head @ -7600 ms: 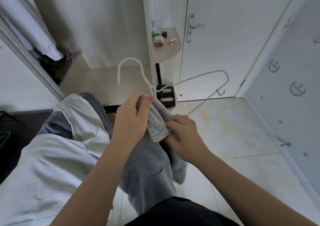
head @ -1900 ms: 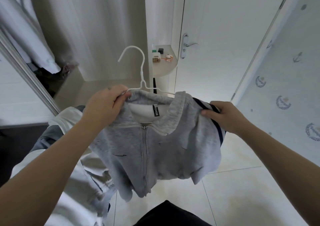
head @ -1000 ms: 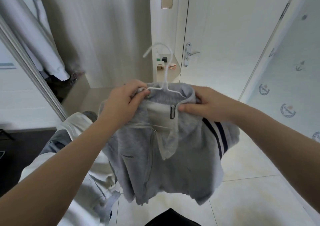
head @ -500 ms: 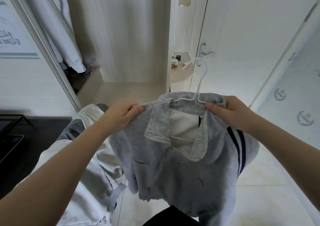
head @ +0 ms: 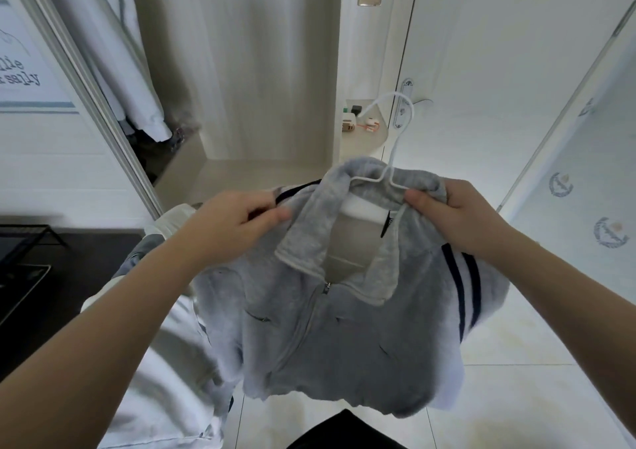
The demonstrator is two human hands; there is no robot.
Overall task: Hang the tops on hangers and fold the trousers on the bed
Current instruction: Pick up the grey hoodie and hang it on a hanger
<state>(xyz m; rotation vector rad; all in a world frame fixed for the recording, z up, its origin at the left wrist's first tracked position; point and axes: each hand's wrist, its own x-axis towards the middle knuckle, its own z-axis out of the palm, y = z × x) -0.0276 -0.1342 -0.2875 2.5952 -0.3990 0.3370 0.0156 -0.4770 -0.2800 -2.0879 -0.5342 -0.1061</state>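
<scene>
- Grey fleece zip top (head: 337, 338) hangs in mid-air in front of the person, chest side towards the camera. Its zip is closed up to the chest and its collar is spread open above that.
- Navy and white stripes (head: 464, 290) run down the sleeve on the right.
- A white wire hanger (head: 395, 146) sits inside the neck of the top, its hook rising tilted above the collar.
- The left hand (head: 237, 221) pinches the shoulder cloth just beside the collar between thumb and fingers.
- The right hand (head: 451, 214) grips the other side of the collar, its thumb pressed on the cloth where the hanger's wire runs in.
- A pale garment (head: 165, 380) lies below the left forearm, down at the left.
- Behind stands an open wardrobe (head: 241, 70) with white clothes (head: 113, 53) hanging at its left.
- A corner shelf (head: 364, 135) with small items is beside a white door (head: 499, 70).
- Pale floor tiles (head: 516, 397) lie below.
</scene>
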